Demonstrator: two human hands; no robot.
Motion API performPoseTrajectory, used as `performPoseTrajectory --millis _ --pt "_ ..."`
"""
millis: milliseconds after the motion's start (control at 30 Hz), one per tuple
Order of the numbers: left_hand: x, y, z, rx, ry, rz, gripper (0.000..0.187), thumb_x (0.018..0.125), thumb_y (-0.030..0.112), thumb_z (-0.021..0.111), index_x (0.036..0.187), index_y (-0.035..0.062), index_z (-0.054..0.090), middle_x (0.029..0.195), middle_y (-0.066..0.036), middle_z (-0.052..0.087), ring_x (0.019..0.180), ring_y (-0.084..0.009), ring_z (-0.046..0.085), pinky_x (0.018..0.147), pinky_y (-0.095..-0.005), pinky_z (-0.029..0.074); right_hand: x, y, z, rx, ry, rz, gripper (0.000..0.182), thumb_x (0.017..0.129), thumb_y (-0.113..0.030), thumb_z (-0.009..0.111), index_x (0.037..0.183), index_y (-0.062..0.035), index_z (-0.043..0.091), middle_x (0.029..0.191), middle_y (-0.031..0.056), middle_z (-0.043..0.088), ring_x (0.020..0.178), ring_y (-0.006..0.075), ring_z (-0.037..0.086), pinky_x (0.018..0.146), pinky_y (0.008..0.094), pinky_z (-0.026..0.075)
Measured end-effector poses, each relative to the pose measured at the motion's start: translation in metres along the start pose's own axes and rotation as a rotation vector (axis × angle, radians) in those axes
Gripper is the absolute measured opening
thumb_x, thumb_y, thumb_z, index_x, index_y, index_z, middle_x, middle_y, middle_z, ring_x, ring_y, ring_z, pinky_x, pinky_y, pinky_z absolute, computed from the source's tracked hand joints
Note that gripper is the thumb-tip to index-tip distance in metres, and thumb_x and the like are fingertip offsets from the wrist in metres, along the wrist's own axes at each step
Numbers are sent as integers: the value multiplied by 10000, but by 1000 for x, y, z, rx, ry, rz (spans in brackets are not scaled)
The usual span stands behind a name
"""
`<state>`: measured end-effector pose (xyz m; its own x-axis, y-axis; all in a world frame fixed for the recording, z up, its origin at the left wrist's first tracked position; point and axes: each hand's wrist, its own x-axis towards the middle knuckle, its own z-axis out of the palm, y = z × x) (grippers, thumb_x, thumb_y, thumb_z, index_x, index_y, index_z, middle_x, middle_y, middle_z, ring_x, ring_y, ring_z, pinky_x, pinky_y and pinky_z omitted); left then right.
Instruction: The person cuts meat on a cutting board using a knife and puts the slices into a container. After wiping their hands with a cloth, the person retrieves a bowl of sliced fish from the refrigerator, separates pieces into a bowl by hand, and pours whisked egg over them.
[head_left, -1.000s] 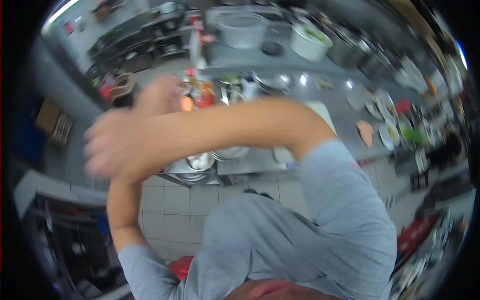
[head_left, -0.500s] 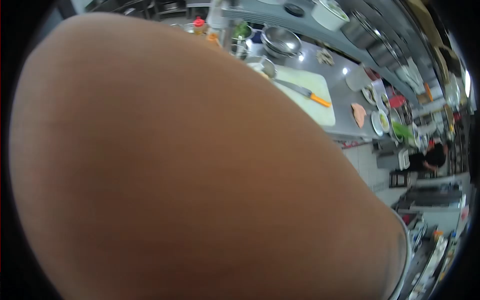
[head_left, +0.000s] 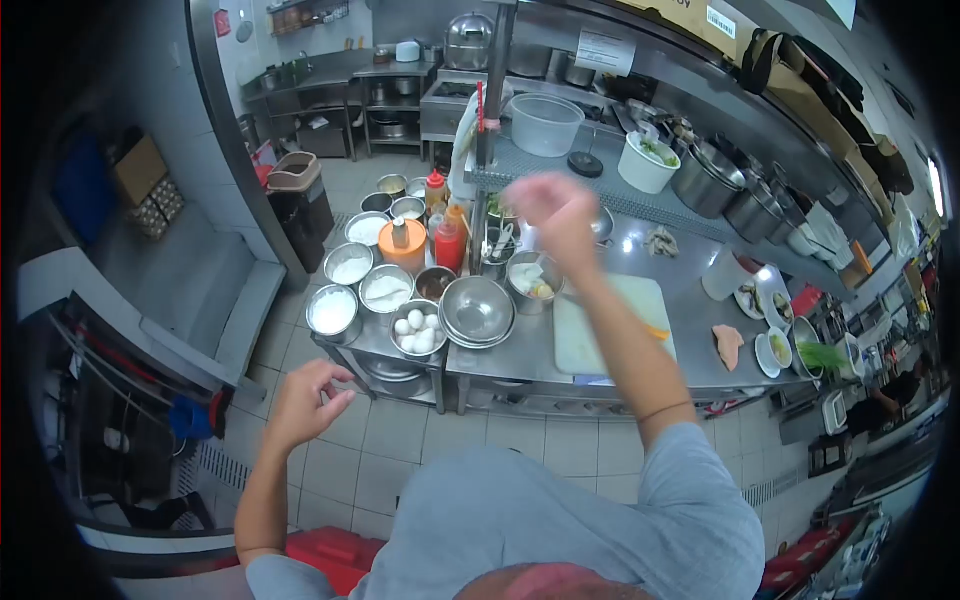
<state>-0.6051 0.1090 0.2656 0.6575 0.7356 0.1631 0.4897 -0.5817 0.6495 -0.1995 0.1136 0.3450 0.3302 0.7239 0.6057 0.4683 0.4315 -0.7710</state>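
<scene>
Presently | left grip [head_left: 308,401] spread, apart from egg bowl [head_left: 421,352] | right grip [head_left: 556,212] near food bowl [head_left: 531,303], blurred, cannot tell

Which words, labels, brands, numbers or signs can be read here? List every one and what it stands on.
None can be read for certain.
Cardboard box, top edge: large dark letters, cut off by the picture's edge.
White barcode label on that box: too small.
White paper sheet: lines of print, too small.
Red sign at upper left: too small.
</scene>
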Motion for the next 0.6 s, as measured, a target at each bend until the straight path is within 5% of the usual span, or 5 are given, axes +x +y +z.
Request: performPoseTrajectory --millis 67,133,367,467,600 --pt "20 16 12 -7 17 90 248 805 132 769 1007 17 681 899 -91 649 673 -173 633 604 -303 500 75 20 -63 130 373 214 527 799 -333 849 1120 34 647 975 109 693 745 156 648 620 287 531" --pt "49 41 27 -16 15 159 238 817 125 763 1014 21 679 894 -88 646 667 -158 630 592 -292 495 128 23 -96 351 441 311 576 769 -362 867 1100 53 642 1059 128 680 759 159 648 604 285 530" --pt "92 91 82 -118 -40 181 229 830 87 758 1034 19 679 879 -79 643 670 -133 622 600 -274 495 152 34 -113 507 285 79 126 833 -44 720 809 4 606 906 149 721 752 183 708 573 291 550" --pt "70 69 87 -164 -1 93 203 831 78 756 1009 10 690 861 -64 644 664 -111 609 599 -258 489 118 52 -132 469 298 -34 177 837 -84 756 854 18 612 914 152 718 786 179 713 573 281 554" --pt "45 52 89 -254 37 -99 173 836 81 749 978 -5 700 840 -42 646 668 -78 591 598 -231 479 153 22 -127 589 194 146 241 879 -163 775 903 4 603 964 163 708 815 205 701 616 297 549"
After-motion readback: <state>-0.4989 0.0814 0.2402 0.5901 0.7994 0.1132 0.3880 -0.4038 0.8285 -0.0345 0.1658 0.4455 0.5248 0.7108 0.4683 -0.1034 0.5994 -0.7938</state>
